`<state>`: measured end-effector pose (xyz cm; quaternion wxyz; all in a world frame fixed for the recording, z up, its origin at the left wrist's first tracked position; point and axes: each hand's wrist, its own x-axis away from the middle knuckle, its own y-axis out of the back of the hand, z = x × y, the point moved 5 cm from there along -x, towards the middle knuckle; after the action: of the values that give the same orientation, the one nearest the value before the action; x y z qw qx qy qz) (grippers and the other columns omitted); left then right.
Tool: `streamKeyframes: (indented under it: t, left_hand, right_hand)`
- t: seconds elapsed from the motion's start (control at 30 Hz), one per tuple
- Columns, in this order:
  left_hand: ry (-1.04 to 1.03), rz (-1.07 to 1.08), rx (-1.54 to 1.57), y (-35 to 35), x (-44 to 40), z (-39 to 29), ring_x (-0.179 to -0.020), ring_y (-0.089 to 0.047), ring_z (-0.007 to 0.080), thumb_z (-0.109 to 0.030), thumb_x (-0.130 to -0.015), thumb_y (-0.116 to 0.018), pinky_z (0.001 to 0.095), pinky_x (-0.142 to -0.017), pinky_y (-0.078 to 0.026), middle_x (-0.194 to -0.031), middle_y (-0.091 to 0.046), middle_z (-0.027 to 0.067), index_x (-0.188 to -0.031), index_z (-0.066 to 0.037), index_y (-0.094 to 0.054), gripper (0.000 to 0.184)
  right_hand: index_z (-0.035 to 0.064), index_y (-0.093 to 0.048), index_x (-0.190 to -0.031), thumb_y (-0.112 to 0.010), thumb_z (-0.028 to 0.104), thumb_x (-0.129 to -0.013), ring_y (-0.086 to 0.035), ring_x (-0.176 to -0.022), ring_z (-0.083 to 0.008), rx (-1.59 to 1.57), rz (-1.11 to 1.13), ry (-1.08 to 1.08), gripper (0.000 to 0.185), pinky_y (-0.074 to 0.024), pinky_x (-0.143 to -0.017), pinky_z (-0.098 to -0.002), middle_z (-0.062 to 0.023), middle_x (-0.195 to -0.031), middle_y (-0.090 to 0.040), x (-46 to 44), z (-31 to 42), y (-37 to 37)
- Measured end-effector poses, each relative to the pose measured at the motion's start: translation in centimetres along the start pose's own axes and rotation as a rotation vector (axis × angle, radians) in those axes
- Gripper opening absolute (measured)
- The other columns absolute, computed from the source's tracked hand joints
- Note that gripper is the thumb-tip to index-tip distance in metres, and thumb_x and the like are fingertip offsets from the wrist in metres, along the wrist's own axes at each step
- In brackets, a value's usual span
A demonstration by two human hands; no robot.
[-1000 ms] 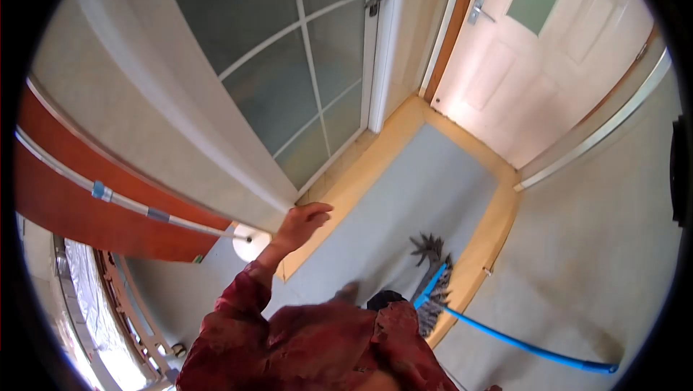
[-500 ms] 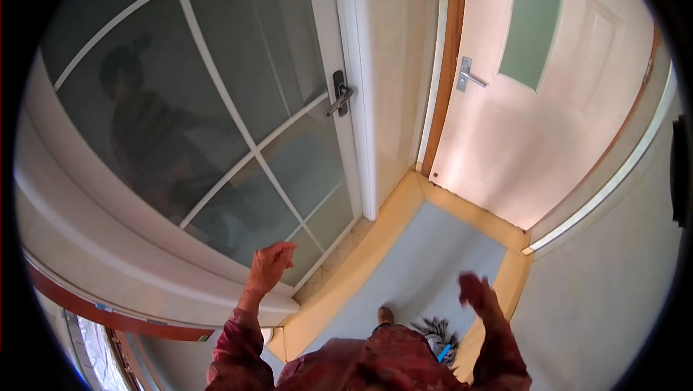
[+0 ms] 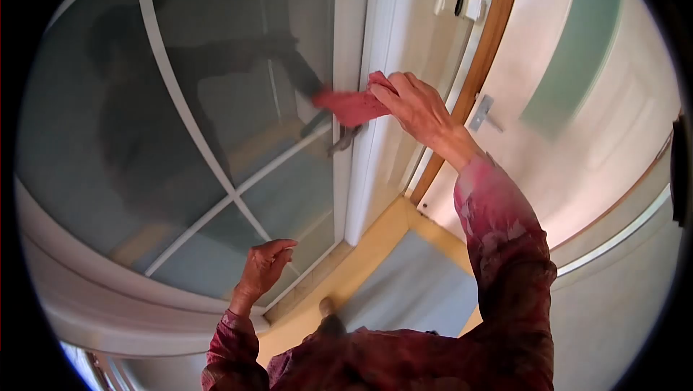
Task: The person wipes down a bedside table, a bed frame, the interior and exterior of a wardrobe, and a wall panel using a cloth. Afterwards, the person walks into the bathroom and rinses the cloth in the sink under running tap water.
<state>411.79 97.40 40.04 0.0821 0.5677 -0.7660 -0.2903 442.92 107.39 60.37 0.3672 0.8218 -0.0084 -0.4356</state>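
My right hand (image 3: 417, 106) is closed on a red cloth (image 3: 354, 106), reaching up to the framed glass door (image 3: 216, 95). The cloth hangs out from the fingers toward the left, in front of the dark door handle (image 3: 346, 138) and partly covering it. Whether it touches the door I cannot tell. Lower down, my left hand (image 3: 264, 267) is curled shut before the bottom panes, with nothing visible in it. A dim reflection of a person shows in the glass.
A pale door (image 3: 498, 167) with a green pane and a metal handle (image 3: 481, 112) stands at the right. Switches (image 3: 473, 7) are on the wall between the doors. Below lies a grey-blue floor (image 3: 415, 283) with a yellow border (image 3: 382, 221). One foot (image 3: 327, 307) shows.
My right hand has risen from low on the right to the glass door's handle, carrying the cloth. My view has shifted closer to the glass door. The left hand stays low and closed.
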Motion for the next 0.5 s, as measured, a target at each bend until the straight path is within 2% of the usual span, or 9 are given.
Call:
streamKeyframes:
  t: [0.13,0.2,0.23,0.27,0.3,0.33,0.37,0.43,0.5]
  left_hand:
    - [-0.26,-0.089,-0.046,0.9,-8.0,-1.3,-0.073,-0.064,0.0248,-0.003,-0.086,-0.06,0.0336,-0.067,-0.051,-0.082,-0.066,0.0127,-0.101,0.0,-0.066,0.016]
    - [-0.377,-0.032,-0.187,-0.2,-12.5,-1.7,-0.083,-0.059,0.0336,-0.002,-0.084,-0.061,0.0385,-0.074,-0.049,-0.09,-0.063,0.0152,-0.098,0.0,-0.063,0.015]
    - [-0.457,-0.088,-0.195,-1.0,-14.4,-2.2,-0.085,-0.057,0.035,-0.003,-0.084,-0.061,0.0402,-0.076,-0.048,-0.091,-0.062,0.0152,-0.101,0.0,-0.061,0.017]
    - [-0.527,-0.138,-0.203,-1.7,-16.5,-2.6,-0.088,-0.055,0.0363,-0.004,-0.083,-0.062,0.0419,-0.079,-0.047,-0.092,-0.06,0.0153,-0.103,0.0,-0.059,0.02]
    - [-0.511,-0.163,-0.282,-2.8,-18.6,-2.9,-0.09,-0.055,0.0359,-0.007,-0.084,-0.063,0.0419,-0.08,-0.047,-0.094,-0.059,0.0155,-0.107,0.0,-0.057,0.025]
    - [-0.494,-0.183,-0.361,-4.1,-20.2,-2.8,-0.093,-0.055,0.0354,-0.009,-0.085,-0.064,0.0419,-0.082,-0.047,-0.096,-0.059,0.0157,-0.11,0.001,-0.055,0.029]
    - [-0.503,-0.235,-0.478,-5.5,-21.7,-2.1,-0.09,-0.056,0.0332,-0.013,-0.085,-0.064,0.0394,-0.079,-0.049,-0.095,-0.058,0.0158,-0.112,0.002,-0.054,0.032]
    - [-0.492,-0.256,-0.582,-8.0,-24.0,-1.2,-0.088,-0.058,0.0309,-0.017,-0.086,-0.065,0.037,-0.076,-0.051,-0.095,-0.058,0.016,-0.113,0.003,-0.053,0.036]
    - [-0.363,-0.331,-0.784,-9.5,-26.1,-0.5,-0.071,-0.062,0.0191,-0.027,-0.082,-0.069,0.0284,-0.058,-0.052,-0.075,-0.058,0.0065,-0.096,-0.005,-0.055,0.03]
  right_hand:
    - [0.0151,-0.059,-0.107,-0.06,0.002,-0.078,-0.058,-0.085,-0.0249,0.414,0.001,0.108,0.032,-0.0512,-0.066,-0.0353,-0.0067,-0.094,-0.052,-7.3,-7.3,-2.9]
    - [0.0164,-0.056,-0.111,-0.056,0.011,-0.08,-0.058,-0.085,-0.0255,0.532,-0.118,0.018,0.031,-0.0517,-0.066,-0.0381,-0.0053,-0.097,-0.055,-11.4,-12.3,-0.9]
    - [0.0179,-0.056,-0.113,-0.054,0.01,-0.083,-0.059,-0.087,-0.0258,0.538,-0.232,-0.04,0.031,-0.0518,-0.069,-0.0385,-0.0047,-0.097,-0.057,-12.9,-14.4,0.7]
    - [0.0166,-0.062,-0.105,-0.057,0.009,-0.085,-0.059,-0.093,-0.0325,0.418,-0.434,-0.015,0.022,-0.0497,-0.073,-0.0401,-0.0099,-0.101,-0.06,-13.9,-16.3,1.9]
    - [0.0114,-0.054,-0.126,-0.05,0.004,-0.086,-0.051,-0.116,-0.0353,0.547,-0.298,-0.219,0.04,-0.0456,-0.095,-0.0371,-0.0152,-0.124,-0.056,-15.9,-15.1,3.5]
    - [0.0085,-0.059,-0.107,-0.051,-0.005,-0.077,-0.053,-0.107,-0.0371,0.526,-0.439,-0.146,0.034,-0.0453,-0.091,-0.0401,-0.0138,-0.109,-0.06,-16.9,-14.5,4.1]
    - [0.0085,-0.059,-0.107,-0.051,-0.005,-0.077,-0.053,-0.107,-0.0371,0.509,-0.411,-0.16,0.034,-0.0453,-0.091,-0.0401,-0.0138,-0.109,-0.06,-17.4,-15.5,2.8]
    - [0.0075,-0.063,-0.102,-0.05,-0.006,-0.075,-0.054,-0.11,-0.0358,0.489,-0.629,0.18,0.033,-0.0445,-0.094,-0.0402,-0.012,-0.112,-0.06,-16.6,-15.6,0.5]
    - [0.0065,-0.064,-0.098,-0.05,-0.007,-0.073,-0.054,-0.11,-0.0352,0.464,-0.631,0.195,0.031,-0.0442,-0.095,-0.0407,-0.0111,-0.11,-0.061,-15.4,-15.4,-1.8]
